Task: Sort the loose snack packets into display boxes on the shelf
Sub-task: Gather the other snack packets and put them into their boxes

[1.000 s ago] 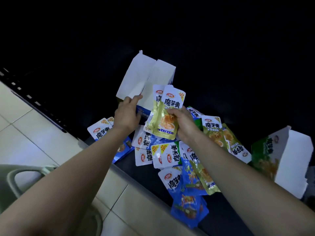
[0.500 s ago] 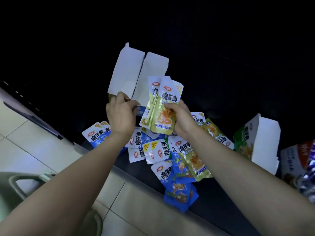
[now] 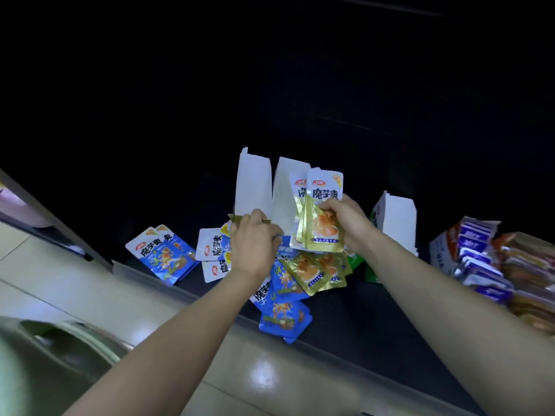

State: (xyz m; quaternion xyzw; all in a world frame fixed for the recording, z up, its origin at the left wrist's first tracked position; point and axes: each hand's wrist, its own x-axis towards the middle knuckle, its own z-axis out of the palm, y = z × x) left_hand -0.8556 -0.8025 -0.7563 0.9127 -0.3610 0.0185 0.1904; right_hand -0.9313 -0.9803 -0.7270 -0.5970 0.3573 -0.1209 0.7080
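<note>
Since half a second ago the left hand (image 3: 255,244) has come off the flap of the white display box (image 3: 252,181). Now it curls round a single gold packet (image 3: 233,217), whose corners poke out either side of the knuckles. Just right of centre frame, the right hand (image 3: 348,223) pinches the held gold packets (image 3: 324,235), a small fan. Their long axis stands upright, nearly parallel to the box's raised flaps. The box mouth lies just up and left of them, with my left hand nearer it. The pouches are flat, glossy foil, slippery I'd judge, and the box is matte card. Blue packets (image 3: 163,255) and loose gold packets (image 3: 312,273) lie overlapping on the dark shelf (image 3: 360,310). A green box (image 3: 396,217) stands further right.
</note>
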